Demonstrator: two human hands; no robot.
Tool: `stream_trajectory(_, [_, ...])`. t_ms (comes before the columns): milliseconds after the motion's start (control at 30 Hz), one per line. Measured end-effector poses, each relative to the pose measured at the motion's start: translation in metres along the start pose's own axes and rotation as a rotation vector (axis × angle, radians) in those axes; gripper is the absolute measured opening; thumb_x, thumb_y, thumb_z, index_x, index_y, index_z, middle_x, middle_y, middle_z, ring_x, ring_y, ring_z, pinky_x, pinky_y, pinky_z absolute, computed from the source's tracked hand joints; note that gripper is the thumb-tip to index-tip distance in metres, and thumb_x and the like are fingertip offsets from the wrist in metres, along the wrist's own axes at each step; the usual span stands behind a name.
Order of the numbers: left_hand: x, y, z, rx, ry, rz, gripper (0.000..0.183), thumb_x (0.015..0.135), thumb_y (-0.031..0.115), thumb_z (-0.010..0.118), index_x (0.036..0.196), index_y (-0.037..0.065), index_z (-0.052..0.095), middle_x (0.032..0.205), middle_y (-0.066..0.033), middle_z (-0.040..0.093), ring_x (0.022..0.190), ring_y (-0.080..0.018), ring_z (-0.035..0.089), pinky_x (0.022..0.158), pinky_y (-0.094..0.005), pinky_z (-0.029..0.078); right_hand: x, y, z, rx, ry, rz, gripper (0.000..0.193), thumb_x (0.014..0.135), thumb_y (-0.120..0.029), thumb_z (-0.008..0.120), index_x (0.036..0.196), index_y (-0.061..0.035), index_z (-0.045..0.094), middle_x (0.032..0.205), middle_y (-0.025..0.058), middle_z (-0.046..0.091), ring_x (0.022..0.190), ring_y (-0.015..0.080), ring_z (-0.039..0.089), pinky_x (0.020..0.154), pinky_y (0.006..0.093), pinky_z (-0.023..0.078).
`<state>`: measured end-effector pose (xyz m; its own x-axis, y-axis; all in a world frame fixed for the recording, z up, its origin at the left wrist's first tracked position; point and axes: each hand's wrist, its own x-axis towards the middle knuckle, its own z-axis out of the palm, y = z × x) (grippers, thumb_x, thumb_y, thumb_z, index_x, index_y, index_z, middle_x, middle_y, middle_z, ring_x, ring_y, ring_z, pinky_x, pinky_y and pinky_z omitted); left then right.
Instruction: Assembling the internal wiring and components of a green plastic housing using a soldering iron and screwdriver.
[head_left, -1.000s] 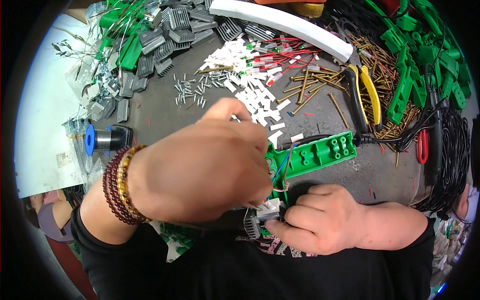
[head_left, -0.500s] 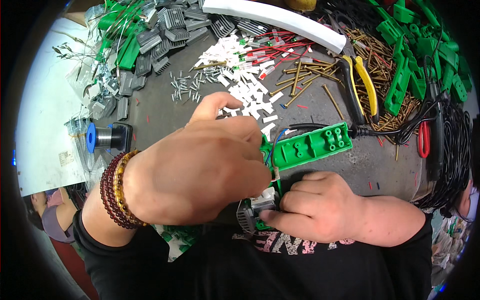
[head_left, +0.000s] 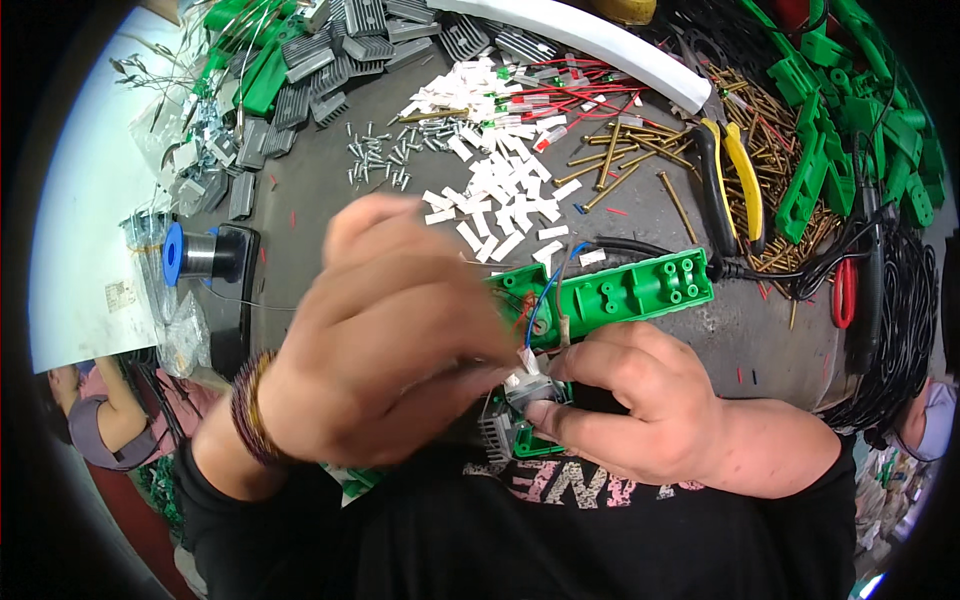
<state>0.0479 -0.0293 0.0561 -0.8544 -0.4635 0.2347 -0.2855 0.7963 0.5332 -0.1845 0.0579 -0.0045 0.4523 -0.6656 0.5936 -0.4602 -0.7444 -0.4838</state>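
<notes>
My right hand [head_left: 645,410] grips a small grey and white block [head_left: 532,392] between thumb and fingers, over a green plastic piece [head_left: 535,441]. A finned grey heat sink [head_left: 494,438] sits at that block's left. My left hand [head_left: 400,340] is smeared by motion, its fingers curled toward the block; whether they hold anything is hidden. Just beyond both hands lies an open green housing [head_left: 635,296]. A blue wire [head_left: 543,300] and a brownish wire or strip [head_left: 565,325] run from it toward the block. Thin wires show inside its left end.
Beyond my hands lie white sleeves [head_left: 508,185], small screws [head_left: 380,155], long brass screws [head_left: 680,205] and yellow-black pliers [head_left: 728,185]. A solder spool [head_left: 190,254] stands left. Heat sinks [head_left: 355,45] and green housings [head_left: 805,150] are heaped behind. Black cables [head_left: 890,350] hang right.
My left hand has pulled back to the left, uncovering the housing's left end and its wires. My right hand keeps its grip on the block. The whole view has shifted slightly.
</notes>
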Motion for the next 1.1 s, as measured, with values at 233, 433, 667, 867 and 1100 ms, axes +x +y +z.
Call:
stream_trajectory(233, [-0.053, 0.029, 0.048, 0.027, 0.325, -0.115, 0.057, 0.064, 0.045, 0.092, 0.101, 0.017, 0.058, 0.094, 0.0048, 0.072, 0.080, -0.0177, 0.058, 0.097, -0.0470, 0.031, 0.011, -0.013, -0.007, 0.115, -0.164, 0.152, 0.022, 0.073, -0.013, 0.082, 0.090, -0.0066, 0.071, 0.095, 0.0076, 0.061, 0.072, 0.0216, 0.060, 0.059, 0.0327, 0.048])
stream_trajectory(433, [-0.049, 0.037, 0.067, 0.192, 0.379, -0.098, 0.068, 0.061, 0.054, 0.090, 0.106, 0.015, 0.060, 0.107, 0.0038, 0.075, 0.082, -0.0188, 0.058, 0.099, -0.0447, 0.031, 0.014, -0.017, -0.012, 0.048, -0.300, 0.224, 0.027, 0.076, -0.022, 0.078, 0.096, -0.0069, 0.069, 0.095, 0.0049, 0.056, 0.079, 0.0219, 0.060, 0.064, 0.0343, 0.051])
stream_trajectory(667, [-0.050, 0.035, 0.076, 0.188, 0.457, -0.050, 0.062, 0.054, 0.033, 0.093, 0.104, 0.011, 0.063, 0.102, 0.0008, 0.075, 0.072, -0.0178, 0.052, 0.074, -0.0362, 0.037, 0.001, 0.000, -0.086, -0.244, -0.031, 0.377, 0.033, 0.076, 0.000, 0.077, 0.108, -0.0037, 0.073, 0.116, 0.0160, 0.061, 0.089, 0.0222, 0.063, 0.075, 0.0352, 0.054])
stream_trajectory(867, [-0.039, 0.033, 0.076, 0.191, 0.400, -0.029, 0.056, 0.057, 0.034, 0.092, 0.103, 0.011, 0.067, 0.103, 0.0000, 0.072, 0.072, -0.0178, 0.053, 0.066, -0.0326, 0.039, -0.030, 0.040, -0.087, -0.640, -0.151, 0.360, 0.031, 0.073, 0.001, 0.075, 0.103, -0.0057, 0.071, 0.100, 0.0086, 0.066, 0.092, 0.0283, 0.061, 0.080, 0.0389, 0.047])
stream_trajectory(1100, [-0.042, 0.036, 0.077, 0.191, 0.360, -0.073, 0.063, 0.049, 0.020, 0.091, 0.107, 0.016, 0.069, 0.102, -0.0005, 0.070, 0.074, -0.0189, 0.054, 0.067, -0.0333, 0.039, -0.017, 0.038, -0.088, -0.421, -0.095, 0.207, 0.032, 0.066, -0.005, 0.079, 0.097, -0.0091, 0.071, 0.088, 0.0032, 0.067, 0.083, 0.0251, 0.061, 0.078, 0.0369, 0.044])
